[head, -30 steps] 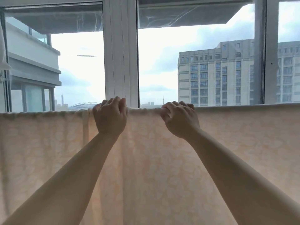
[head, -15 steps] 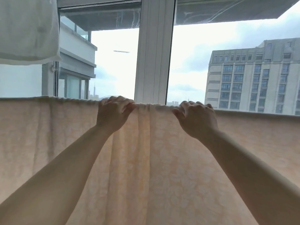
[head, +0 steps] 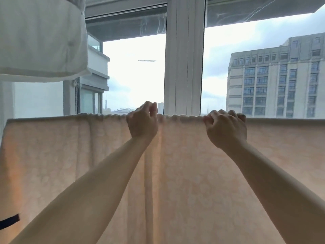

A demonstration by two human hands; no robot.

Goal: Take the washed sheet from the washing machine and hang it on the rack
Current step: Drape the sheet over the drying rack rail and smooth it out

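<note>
Head view: your left hand [head: 142,123] and right hand [head: 226,129] both reach up to the top edge of the sheet [head: 184,173], which hangs draped over a hidden bar in front of the window frame [head: 184,55]. Your left fingers are curled, pinching the gathered fold at about 12 o'clock; your right fingers are hooked over the same edge at 1 o'clock. Between the two hands the top edge is bunched into small ripples; toward 3 o'clock it runs smooth out of view. The sheet's left edge drops straight down at 9 o'clock, with bare glass just beyond it. A white cloth [head: 42,37] hangs at 10 o'clock, well above the sheet's top edge, with open air between them. An apartment block [head: 277,80] stands outside at 2 o'clock.
</note>
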